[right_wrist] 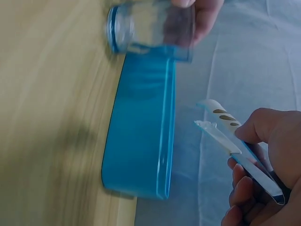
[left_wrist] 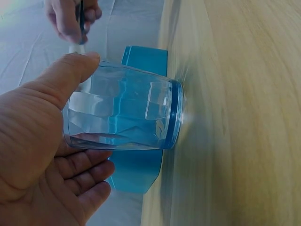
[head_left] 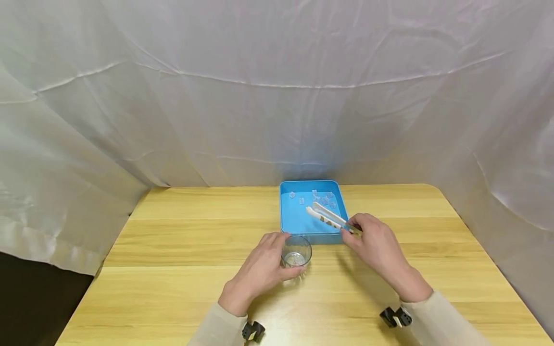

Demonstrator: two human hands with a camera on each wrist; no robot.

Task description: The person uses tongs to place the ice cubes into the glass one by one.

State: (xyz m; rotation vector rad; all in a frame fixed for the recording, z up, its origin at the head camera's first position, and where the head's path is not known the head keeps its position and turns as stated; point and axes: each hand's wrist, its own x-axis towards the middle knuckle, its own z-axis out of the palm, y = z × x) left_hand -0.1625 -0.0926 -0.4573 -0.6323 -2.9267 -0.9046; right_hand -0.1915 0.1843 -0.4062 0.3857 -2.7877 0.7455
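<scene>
My left hand [head_left: 264,264] holds a clear drinking glass [head_left: 296,252], thumb on one side near the rim and fingers round the other. The glass stands upright on the table, with a small clear piece [left_wrist: 154,100] showing near its base. My right hand [head_left: 381,245] grips a pair of tongs [right_wrist: 256,172] with white tips and brown spots. Their arms stand apart over the near right part of a blue tray [head_left: 298,222]. Several small clear cubes [head_left: 325,201] lie in the tray, mostly toward its far right.
The wooden table [head_left: 182,269] carries the tray near its back edge, and the glass stands just in front of the tray's near wall. A pale cloth curtain [head_left: 277,120] hangs behind the table and along both sides.
</scene>
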